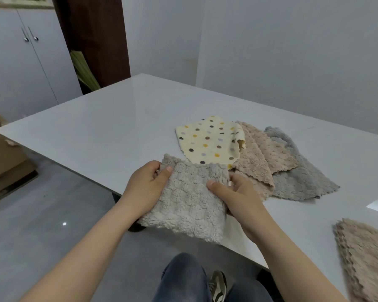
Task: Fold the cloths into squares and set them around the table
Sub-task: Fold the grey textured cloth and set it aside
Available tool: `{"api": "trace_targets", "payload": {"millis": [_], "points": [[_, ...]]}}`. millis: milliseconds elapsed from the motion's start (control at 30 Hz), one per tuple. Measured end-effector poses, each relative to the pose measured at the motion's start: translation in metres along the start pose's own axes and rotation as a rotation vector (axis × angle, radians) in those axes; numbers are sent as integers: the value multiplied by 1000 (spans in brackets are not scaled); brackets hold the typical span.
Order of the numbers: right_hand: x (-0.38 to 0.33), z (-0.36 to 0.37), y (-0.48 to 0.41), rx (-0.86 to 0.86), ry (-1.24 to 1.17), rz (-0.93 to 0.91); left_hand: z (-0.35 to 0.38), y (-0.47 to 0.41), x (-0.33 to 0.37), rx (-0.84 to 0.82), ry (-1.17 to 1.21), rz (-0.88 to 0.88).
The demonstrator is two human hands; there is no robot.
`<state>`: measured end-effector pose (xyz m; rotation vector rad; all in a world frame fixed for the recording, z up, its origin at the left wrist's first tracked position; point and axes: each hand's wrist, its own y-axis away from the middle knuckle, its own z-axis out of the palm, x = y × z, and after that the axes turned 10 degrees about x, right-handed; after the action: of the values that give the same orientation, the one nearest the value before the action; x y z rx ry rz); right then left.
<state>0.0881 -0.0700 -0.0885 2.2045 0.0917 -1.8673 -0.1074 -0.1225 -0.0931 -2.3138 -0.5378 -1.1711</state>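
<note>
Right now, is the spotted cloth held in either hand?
No, the spotted cloth lies on the table; the left hand and right hand grip the pale fluffy cloth.

A pale two-door cabinet (15, 62) stood beside a dark brown wooden panel (96, 35), green stalks (84, 70), perhaps leaves, leaning at its foot; brown cardboard boxes (4, 158) sat on the grey floor (52, 214).

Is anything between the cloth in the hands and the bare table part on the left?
Nothing visible. The left hand and right hand hold the cloth; the pile of other cloths lies to its right.
</note>
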Motion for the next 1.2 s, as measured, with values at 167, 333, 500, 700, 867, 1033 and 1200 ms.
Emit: {"api": "trace_targets", "payload": {"millis": [167,333,500,700,867,1033,1200], "points": [[1,32,-11,7,34,-42,-30,-15,-12,-39,51,-193],[0,63,-30,42,0,-27,-58,-28,-28,-131,185,-297],[-6,93,-47,33,-47,12,-67,-45,-51,-56,94,-199],[-8,122,-64,73,-57,38,-71,-73,-63,-13,66,-134],[-11,140,-80,132,-3,25,-67,-100,-73,34,54,-88],[-11,143,-92,176,92,4,-61,-110,-79,60,41,-63],[-11,141,-98,203,223,-52,-57,-110,-82,56,24,-59]]}}
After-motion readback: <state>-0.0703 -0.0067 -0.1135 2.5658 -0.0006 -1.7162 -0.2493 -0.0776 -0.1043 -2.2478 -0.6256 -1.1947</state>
